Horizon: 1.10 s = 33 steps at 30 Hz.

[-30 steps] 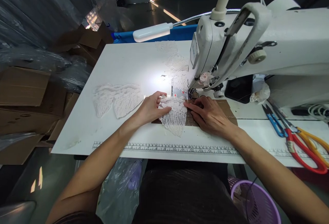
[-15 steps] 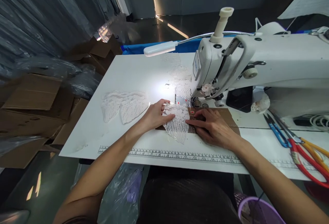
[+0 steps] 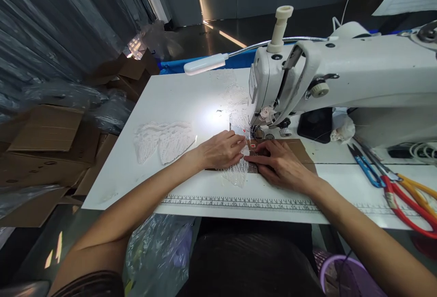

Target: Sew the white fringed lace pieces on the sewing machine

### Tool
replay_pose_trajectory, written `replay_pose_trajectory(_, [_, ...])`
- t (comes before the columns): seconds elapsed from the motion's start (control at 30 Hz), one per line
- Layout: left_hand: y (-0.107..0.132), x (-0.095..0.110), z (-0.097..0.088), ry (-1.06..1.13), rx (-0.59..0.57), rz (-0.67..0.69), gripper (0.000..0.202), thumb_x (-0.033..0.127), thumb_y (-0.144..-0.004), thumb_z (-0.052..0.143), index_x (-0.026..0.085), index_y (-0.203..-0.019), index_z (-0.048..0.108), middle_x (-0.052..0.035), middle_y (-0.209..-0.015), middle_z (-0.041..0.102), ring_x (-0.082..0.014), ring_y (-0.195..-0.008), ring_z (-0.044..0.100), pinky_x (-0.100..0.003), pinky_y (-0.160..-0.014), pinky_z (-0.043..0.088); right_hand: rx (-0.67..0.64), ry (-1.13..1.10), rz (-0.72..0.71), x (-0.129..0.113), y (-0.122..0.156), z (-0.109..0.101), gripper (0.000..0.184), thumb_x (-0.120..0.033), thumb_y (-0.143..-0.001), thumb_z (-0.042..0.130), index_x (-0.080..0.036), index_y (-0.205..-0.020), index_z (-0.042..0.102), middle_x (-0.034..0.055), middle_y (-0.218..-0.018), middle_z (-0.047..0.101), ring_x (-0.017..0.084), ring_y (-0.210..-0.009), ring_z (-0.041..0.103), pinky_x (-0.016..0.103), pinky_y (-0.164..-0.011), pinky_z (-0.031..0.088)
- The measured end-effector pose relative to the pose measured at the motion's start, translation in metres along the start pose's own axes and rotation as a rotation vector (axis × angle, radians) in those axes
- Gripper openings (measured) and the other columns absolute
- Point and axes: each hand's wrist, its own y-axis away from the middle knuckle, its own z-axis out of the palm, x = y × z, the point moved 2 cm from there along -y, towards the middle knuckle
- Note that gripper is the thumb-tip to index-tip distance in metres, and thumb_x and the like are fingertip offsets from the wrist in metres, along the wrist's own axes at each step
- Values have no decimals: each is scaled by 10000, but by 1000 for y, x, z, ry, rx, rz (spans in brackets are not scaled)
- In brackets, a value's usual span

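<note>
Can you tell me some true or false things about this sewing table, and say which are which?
1. The left hand is over white lace. True.
2. The sewing machine is black. False: the sewing machine is white.
3. Scissors with red handles lie on the table. True.
4. The purple basket stands on the table. False: the purple basket is below it.
5. The right hand is over a brown piece. True.
</note>
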Motion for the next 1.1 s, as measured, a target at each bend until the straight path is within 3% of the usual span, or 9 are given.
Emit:
replay_pose_trajectory(0.27, [2,2,9,-115,-74,-40,379,276,-1003,369,56,-1229,579,-207,-1325,565,-300,-1046,554,-444,-849,446,17,2,-10,0,1,1,378,-203,-920,536,-306,-1265,651,118,-1179,580,311,-1076,533,555,-935,436])
replay_pose_trajectory(0.43, [-11,0,6,-224,-58,-92,419,303,-1010,364,46,-1268,572,-198,-1370,545,-281,-984,545,-434,-820,414,151,-81,-14,8,1,4,367,-175,-923,528,-231,-1261,659,147,-1163,548,294,-1086,537,504,-928,496])
replay_pose_trajectory(0.6, [-15,-4,9,-153,-2,-159,412,330,-999,388,93,-1276,579,-156,-1420,528,-264,-996,530,-428,-866,390,199,-141,-3,14,0,6,358,-172,-931,537,-236,-1261,661,140,-1125,544,279,-1060,556,484,-918,523])
replay_pose_trajectory(1.1, [-8,-4,16,-44,49,-200,452,378,-990,400,117,-1328,549,-161,-1462,489,-305,-1147,504,-496,-959,344,172,-164,36,15,1,7,343,-168,-921,540,-230,-1225,685,141,-1142,559,284,-1048,572,492,-896,541])
